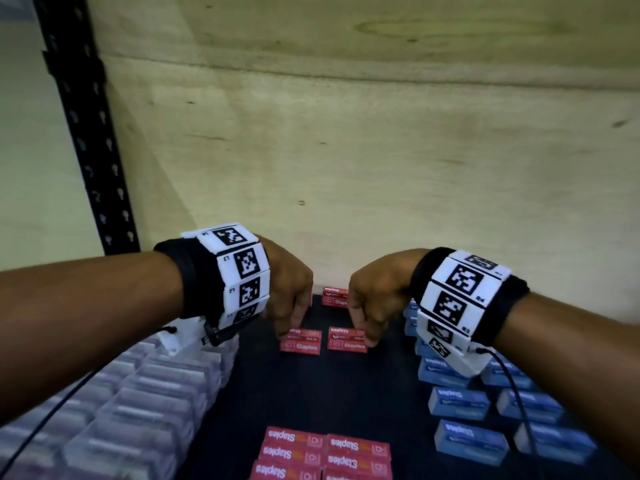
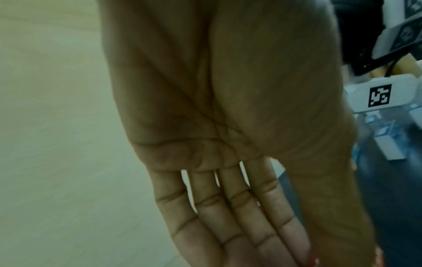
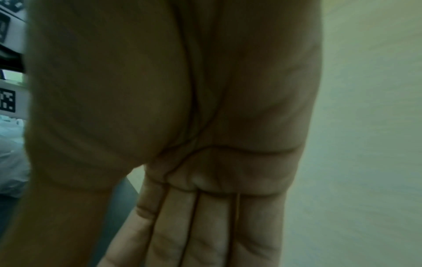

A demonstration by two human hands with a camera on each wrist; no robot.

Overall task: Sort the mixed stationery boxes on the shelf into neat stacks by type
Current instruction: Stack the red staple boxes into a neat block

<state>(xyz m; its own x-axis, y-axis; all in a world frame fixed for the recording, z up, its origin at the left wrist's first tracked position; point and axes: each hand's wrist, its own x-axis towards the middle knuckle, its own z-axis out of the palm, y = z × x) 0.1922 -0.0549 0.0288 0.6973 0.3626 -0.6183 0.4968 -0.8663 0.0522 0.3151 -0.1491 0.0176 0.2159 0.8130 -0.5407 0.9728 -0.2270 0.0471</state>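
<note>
Shelf (image 1: 346,386), dark surface, plywood back wall (image 1: 381,150), black perforated upright (image 1: 86,133) at the back left corner. Left hand (image 1: 287,292): reaching down near the back edge, fingers straight in the wrist view, tips on the left red box (image 1: 300,340); whether they pinch it cannot be told, since the fingertips fall outside the wrist view (only a trace of red shows at its bottom edge). Right hand (image 1: 374,299): likewise lowered, fingers straight and pressed side by side in the wrist view, tips at the right end of the right red box (image 1: 347,339); grip likewise cannot be told. The two red boxes lie side by side near the back middle of the shelf, a narrow gap between them, labels reading "Staples". Third red box (image 1: 335,296): alone behind them, nearest the back wall, between the two hands. Red stack (image 1: 323,455): two columns of staple boxes at the front edge, middle, touching each other. Blue boxes (image 1: 460,403): several, in rows along the right edge, partly hidden by the right forearm. Clear boxes (image 1: 138,393): many, packed in rows along the left edge (blurred, contents unreadable). Wristbands (image 1: 242,275): white tiles with black square markers on both wrists, each with a thin black cable trailing off.
</note>
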